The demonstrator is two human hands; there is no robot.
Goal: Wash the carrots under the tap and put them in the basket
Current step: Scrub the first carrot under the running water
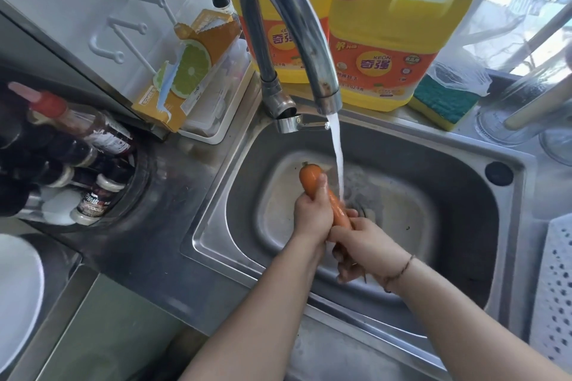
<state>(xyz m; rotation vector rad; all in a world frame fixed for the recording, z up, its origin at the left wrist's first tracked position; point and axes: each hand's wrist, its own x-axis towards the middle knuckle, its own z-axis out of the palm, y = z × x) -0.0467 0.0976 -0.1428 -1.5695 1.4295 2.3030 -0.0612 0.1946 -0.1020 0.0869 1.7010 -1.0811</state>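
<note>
Washing is the step going on here: one carrot [311, 184] is held over the middle of the sink [483, 195], with the stream from the tap [288, 25] hitting it about halfway down. Fat end points up and away, thin end is buried in the right hand [362, 244].

Left hand [312, 215] has its fingers curled round the upper half, the right hand's are wrapped round the lower part, so both are properly gripping it. Forearms come in from the bottom edge and meet over the drain, right wrist with a thin bracelet [400, 272].

I'd guess the next move is turning the carrot under the water, then carrying it right to the white perforated basket [557, 288] at the frame edge. It's wet, so it could slip.

Two yellow detergent jugs [390, 40] stand behind the tap.
</note>
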